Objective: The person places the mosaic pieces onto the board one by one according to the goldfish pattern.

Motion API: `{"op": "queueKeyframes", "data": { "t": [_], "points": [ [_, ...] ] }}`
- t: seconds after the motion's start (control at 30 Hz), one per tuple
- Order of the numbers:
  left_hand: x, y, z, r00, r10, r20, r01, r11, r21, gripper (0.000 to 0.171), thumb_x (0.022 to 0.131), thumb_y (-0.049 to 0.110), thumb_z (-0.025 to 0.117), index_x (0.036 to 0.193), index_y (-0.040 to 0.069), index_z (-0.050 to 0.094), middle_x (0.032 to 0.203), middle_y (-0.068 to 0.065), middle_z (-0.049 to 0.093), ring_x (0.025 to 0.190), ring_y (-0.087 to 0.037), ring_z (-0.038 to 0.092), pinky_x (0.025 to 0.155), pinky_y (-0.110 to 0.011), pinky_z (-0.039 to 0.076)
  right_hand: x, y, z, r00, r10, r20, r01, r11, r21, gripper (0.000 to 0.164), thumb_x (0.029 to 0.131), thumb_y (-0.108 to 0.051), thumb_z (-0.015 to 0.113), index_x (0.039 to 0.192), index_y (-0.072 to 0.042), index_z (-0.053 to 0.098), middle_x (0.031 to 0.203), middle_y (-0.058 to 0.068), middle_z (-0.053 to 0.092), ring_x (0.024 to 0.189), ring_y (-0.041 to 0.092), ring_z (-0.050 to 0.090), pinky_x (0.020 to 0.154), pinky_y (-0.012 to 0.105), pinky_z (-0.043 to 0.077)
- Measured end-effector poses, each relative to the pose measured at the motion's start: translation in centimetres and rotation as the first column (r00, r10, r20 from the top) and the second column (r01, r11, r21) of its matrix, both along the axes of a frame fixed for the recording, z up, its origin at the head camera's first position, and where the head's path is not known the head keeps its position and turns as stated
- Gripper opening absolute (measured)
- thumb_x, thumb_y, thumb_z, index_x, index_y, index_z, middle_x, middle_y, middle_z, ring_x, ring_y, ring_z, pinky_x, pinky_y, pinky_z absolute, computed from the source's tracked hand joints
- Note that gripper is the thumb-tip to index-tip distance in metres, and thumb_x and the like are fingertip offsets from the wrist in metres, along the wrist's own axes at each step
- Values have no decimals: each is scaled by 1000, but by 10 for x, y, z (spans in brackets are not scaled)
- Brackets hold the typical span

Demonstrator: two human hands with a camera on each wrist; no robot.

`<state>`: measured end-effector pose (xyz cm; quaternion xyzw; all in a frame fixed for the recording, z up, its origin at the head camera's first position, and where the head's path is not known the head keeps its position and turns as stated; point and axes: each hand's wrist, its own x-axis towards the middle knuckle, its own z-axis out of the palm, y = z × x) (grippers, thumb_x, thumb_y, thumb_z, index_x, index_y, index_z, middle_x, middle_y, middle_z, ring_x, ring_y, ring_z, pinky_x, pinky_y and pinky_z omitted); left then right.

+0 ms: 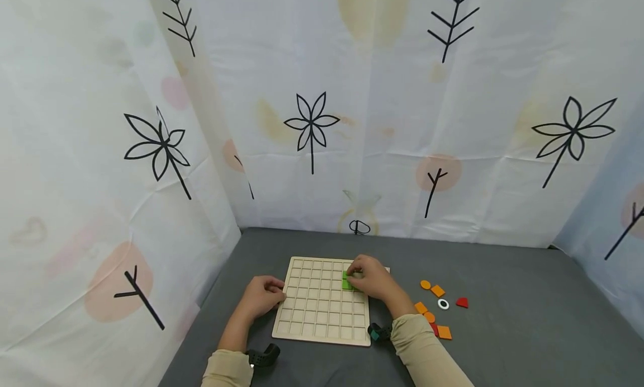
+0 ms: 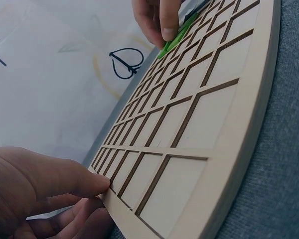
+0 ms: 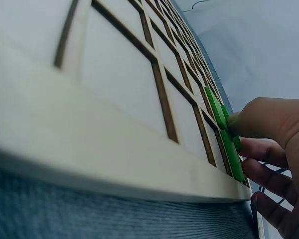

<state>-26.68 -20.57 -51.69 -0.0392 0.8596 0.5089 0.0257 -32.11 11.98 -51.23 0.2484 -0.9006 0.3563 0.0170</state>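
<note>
A pale wooden grid board (image 1: 321, 341) lies on the grey cloth, with rows of shallow square cells. My left hand (image 1: 264, 292) holds the board's left edge; in the left wrist view its thumb (image 2: 92, 183) lies on the rim and the other fingers curl beside and below it. Near the far right corner, my right hand (image 1: 374, 277) pinches a small green tile (image 3: 237, 143) between thumb and fingers. Other flat green tiles (image 3: 231, 157) sit in cells right under those fingertips. The right hand partly hides this corner in the head view.
Right of the board lie loose pieces: orange rounds (image 1: 425, 284), orange squares (image 1: 444, 332), a red quarter-round piece (image 1: 462, 302) and a white ring (image 1: 443, 304). Part of another red piece shows beside the right sleeve (image 1: 420, 342). A patterned white curtain (image 1: 382, 124) hangs behind the table.
</note>
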Motion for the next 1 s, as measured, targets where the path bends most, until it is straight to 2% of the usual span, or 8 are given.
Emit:
{"op": "queueKeyframes", "data": {
  "t": [0.3, 0.53, 0.63, 0.77, 1.0],
  "points": [
    [0, 1, 0, 1000, -3, -8, 3, 1000, 0, 22, 86, 0, 78, 107, -3, 75, 85, -10, 71, 69, -17, 67, 63, -34, 59, -2, 0, 0, 1000, -7, 21, 6, 1000, 7, 13, 100, -7, 70, 107, -9, 80, 112, 4, 67, 105, 23, 66, 92, 48, 57],
    [1, 0, 0, 1000, -10, -3, 10, 1000, 15, 22, 86, 0, 78, 107, -3, 75, 85, -10, 70, 69, -18, 67, 63, -34, 59, -2, 0, 0, 1000, -10, 6, 10, 1000, 5, 12, 100, -7, 70, 105, -10, 80, 111, 3, 67, 104, 22, 66, 92, 47, 57],
    [0, 1, -1, 1000, -9, 0, 9, 1000, 17, 21, 86, -1, 77, 107, -4, 75, 85, -11, 70, 69, -18, 66, 63, -35, 59, 1, 6, 3, 1000, 4, -1, -4, 1000, -31, 11, 101, -9, 71, 106, -10, 80, 113, 4, 68, 105, 23, 65, 89, 45, 57],
    [0, 2, -1, 1000, -3, 3, 3, 1000, 20, 21, 86, -2, 77, 106, -4, 75, 85, -11, 70, 69, -18, 66, 63, -35, 60, 6, 23, 11, 1000, 6, 6, -6, 996, -86, 10, 101, -11, 73, 107, -9, 80, 117, 5, 69, 105, 26, 63, 87, 44, 55],
    [-1, 2, 3, 1000, -1, 2, 1, 1000, 12, 23, 87, 0, 77, 109, -5, 75, 87, -12, 70, 71, -19, 67, 64, -35, 60, 23, 78, 27, 997, -64, -35, 61, 996, -64, 11, 98, -10, 76, 108, -7, 79, 115, 10, 71, 105, 33, 64, 89, 52, 54]
  ]
}}
